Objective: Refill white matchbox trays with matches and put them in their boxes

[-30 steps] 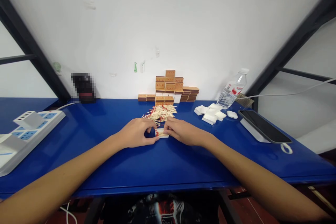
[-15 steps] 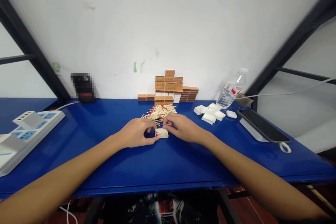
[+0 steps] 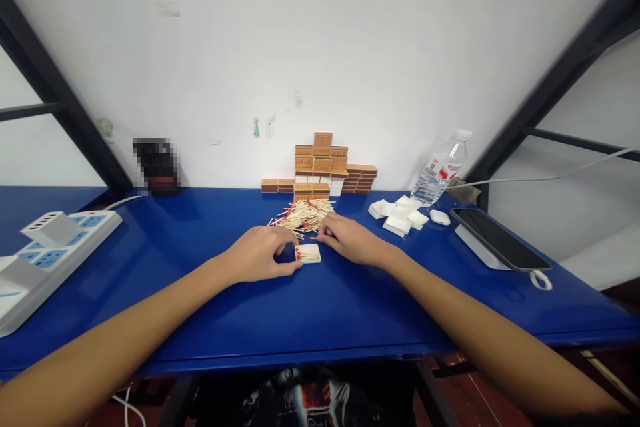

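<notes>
A small white matchbox tray [image 3: 314,257] lies on the blue table, with several red-tipped matches [image 3: 306,253] inside. My left hand [image 3: 260,253] closes on its left end between thumb and fingers. To the upper right of the tray, my right hand [image 3: 346,237] pinches a match [image 3: 313,237], its red head pointing left. Just beyond both hands spreads a loose heap of matches [image 3: 303,216]. My right fingers partly cover the heap's near right side.
Orange-brown matchboxes [image 3: 323,165] are stacked against the wall. Several white trays [image 3: 400,217], a water bottle [image 3: 440,170], a white case [image 3: 440,217] and a phone [image 3: 500,239] on a white support stand right. A power strip [image 3: 65,247] lies left.
My right hand has drawn slightly right, away from the tray, and a red match head now shows at its fingertips. My left hand stays at the tray.
</notes>
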The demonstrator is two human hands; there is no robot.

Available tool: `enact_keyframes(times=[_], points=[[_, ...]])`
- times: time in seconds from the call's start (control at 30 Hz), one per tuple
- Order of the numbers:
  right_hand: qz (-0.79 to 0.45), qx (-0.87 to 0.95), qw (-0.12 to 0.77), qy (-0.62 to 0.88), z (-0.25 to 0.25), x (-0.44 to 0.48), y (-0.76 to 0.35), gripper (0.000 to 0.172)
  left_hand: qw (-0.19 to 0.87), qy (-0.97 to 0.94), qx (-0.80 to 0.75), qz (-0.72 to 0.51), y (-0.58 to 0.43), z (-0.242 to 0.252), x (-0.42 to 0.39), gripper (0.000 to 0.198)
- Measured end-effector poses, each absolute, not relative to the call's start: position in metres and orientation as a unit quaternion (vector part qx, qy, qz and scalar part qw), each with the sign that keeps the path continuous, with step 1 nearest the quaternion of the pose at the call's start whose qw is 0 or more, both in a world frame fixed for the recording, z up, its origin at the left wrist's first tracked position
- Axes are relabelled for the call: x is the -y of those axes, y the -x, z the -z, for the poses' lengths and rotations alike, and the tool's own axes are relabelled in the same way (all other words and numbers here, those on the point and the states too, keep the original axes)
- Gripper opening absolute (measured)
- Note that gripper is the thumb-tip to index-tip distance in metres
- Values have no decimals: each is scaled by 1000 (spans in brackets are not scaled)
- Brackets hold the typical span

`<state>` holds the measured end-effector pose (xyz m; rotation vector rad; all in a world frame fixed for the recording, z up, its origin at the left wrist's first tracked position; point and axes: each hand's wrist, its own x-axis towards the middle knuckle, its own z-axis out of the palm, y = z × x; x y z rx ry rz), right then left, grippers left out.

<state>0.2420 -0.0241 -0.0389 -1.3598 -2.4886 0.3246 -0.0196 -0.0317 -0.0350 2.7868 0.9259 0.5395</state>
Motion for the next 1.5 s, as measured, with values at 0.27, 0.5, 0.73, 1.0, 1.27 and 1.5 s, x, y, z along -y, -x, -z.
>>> enact_keyframes(times=[0.27, 0.5, 0.73, 1.0, 1.27, 1.5], points=[[-172, 881, 186, 400, 28, 39, -233, 11, 81, -929, -323, -163, 19, 33, 33, 27], [-168, 888, 199, 379, 24, 45, -228, 10, 74, -927, -314, -192, 18, 31, 35, 27], [-84, 819, 238, 515, 33, 21, -237, 16, 86, -929, -308, -185, 18, 34, 35, 28], [-44, 832, 203, 514, 45, 14, -231, 16, 99, -931, -314, -160, 18, 33, 34, 27], [-2, 854, 142, 500, 41, 13, -231, 16, 93, -929, -318, -166, 18, 32, 34, 27], [-1, 859, 71, 507, 36, 16, -235, 22, 85, -929, -318, -167, 18, 31, 34, 27]])
